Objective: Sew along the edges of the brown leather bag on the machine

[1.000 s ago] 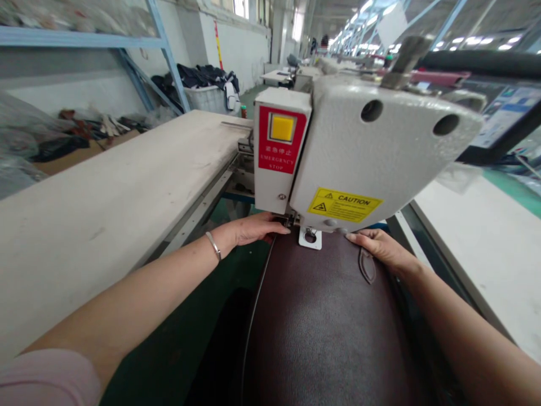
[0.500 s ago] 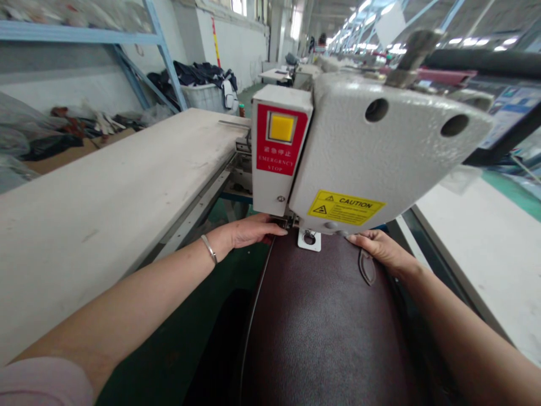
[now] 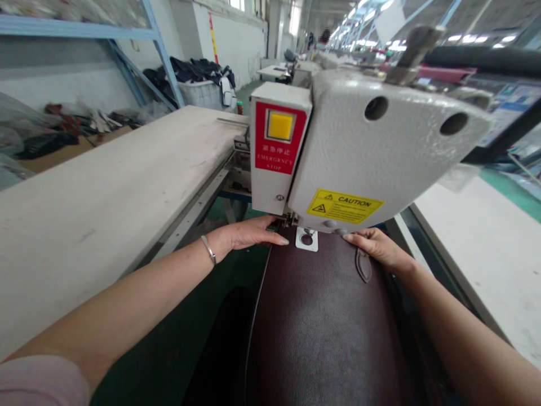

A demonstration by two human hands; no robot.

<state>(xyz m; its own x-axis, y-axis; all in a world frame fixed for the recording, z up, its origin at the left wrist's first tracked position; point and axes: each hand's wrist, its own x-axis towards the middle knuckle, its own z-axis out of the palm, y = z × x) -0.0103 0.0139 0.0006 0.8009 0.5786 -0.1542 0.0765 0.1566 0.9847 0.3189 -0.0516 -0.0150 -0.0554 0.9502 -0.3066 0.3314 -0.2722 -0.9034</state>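
Observation:
A dark brown leather panel [image 3: 321,321] runs from the near edge up under the head of a grey sewing machine [image 3: 372,152]. My left hand [image 3: 251,234] lies with fingers stretched out along the panel's left edge, just below the machine's red emergency-stop box [image 3: 276,138]. My right hand [image 3: 378,248] rests flat on the panel's right side, fingertips beside a small sewn leather tab [image 3: 363,265]. A white presser plate [image 3: 306,239] sits on the leather between the two hands. The needle area under the head is hidden.
A long white table [image 3: 97,197] lies to the left, another white surface [image 3: 482,248] to the right. Blue shelving [image 3: 160,51] with clutter and a bin of dark cloth [image 3: 198,79] stand at the back left. Green floor shows below the panel.
My left hand has slid slightly toward me along the panel's edge, its fingers now further out from under the machine. The right hand has barely moved.

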